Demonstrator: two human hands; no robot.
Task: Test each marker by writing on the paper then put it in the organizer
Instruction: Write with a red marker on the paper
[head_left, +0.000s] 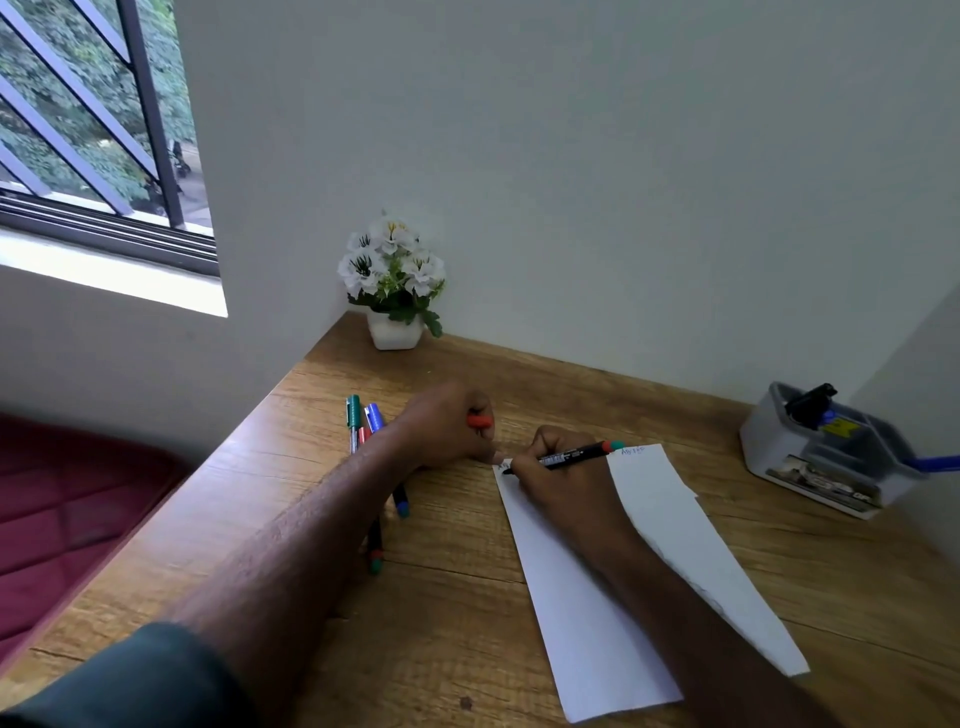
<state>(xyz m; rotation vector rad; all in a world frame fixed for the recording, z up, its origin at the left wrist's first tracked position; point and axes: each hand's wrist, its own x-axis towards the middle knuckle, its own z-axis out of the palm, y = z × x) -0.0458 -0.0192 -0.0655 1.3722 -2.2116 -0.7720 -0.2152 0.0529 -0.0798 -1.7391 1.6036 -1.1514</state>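
Note:
My right hand (558, 483) grips a black marker (574, 456) with a red and green end, its tip on the top left corner of the white paper (597, 623). Faint writing shows near the paper's top right. My left hand (447, 426) rests on the desk beside that corner, its fingers curled round a red cap (479, 421). A green-capped marker (353, 421) and a blue-capped marker (374, 418) lie to the left with one more, partly hidden under my left forearm. The grey organizer (821, 457) stands at the far right with a blue marker and a black item in it.
A white pot of white flowers (395, 286) stands in the desk's far left corner. The wooden desk (441, 597) is walled at the back and right. A window lies upper left, and a dark red cushion sits below the desk's left edge.

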